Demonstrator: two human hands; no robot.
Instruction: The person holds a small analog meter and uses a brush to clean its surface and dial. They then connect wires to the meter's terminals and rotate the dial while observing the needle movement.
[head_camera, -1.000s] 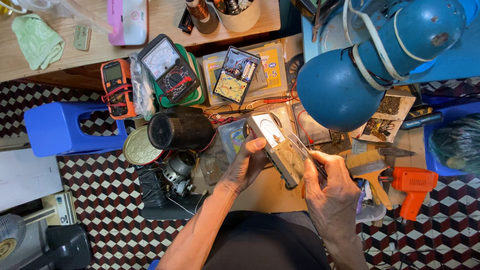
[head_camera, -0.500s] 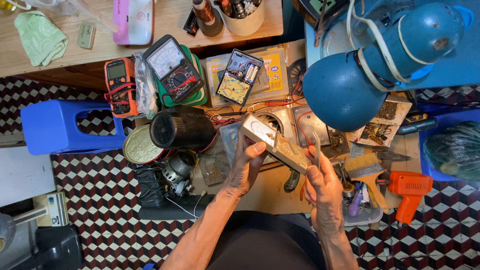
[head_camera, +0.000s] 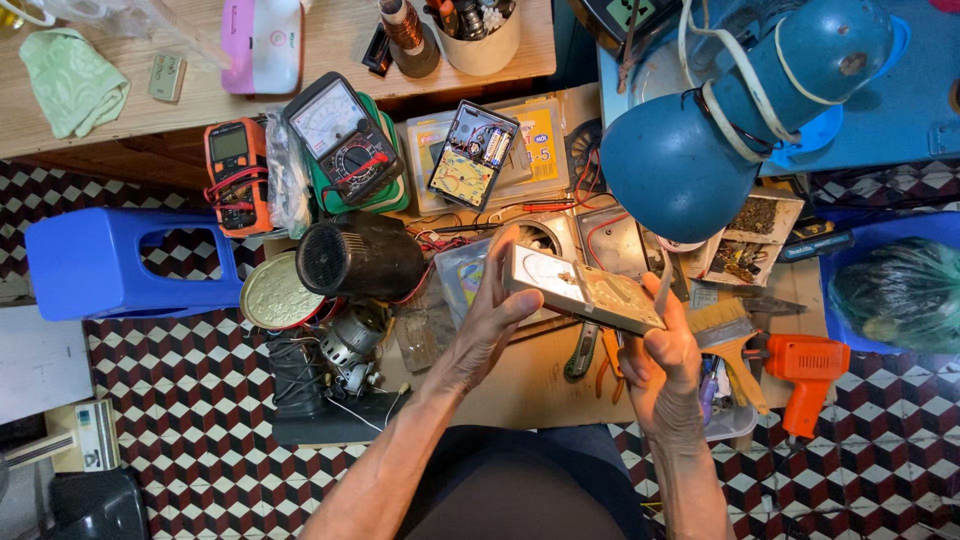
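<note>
Both of my hands hold up a flat grey rectangular device (head_camera: 580, 290) with a round dial window and a yellowed lower half, above the cluttered wooden bench. My left hand (head_camera: 488, 315) grips its left end, fingers spread along the edge. My right hand (head_camera: 668, 360) pinches its right end and also holds a thin metal tool pointing up. The device lies nearly level, tilted down to the right.
A blue desk lamp (head_camera: 720, 120) hangs over the bench at the right. Two multimeters (head_camera: 340, 140) (head_camera: 232, 172), an opened meter (head_camera: 472, 152), a black motor (head_camera: 358, 258), a round tin lid (head_camera: 276, 294), a brush (head_camera: 728, 335), an orange soldering gun (head_camera: 806, 372) and a blue stool (head_camera: 110, 262) surround my hands.
I have turned the grey device from steeply tilted to almost level and lifted it. My left hand has shifted to its left end, my right hand to its right end.
</note>
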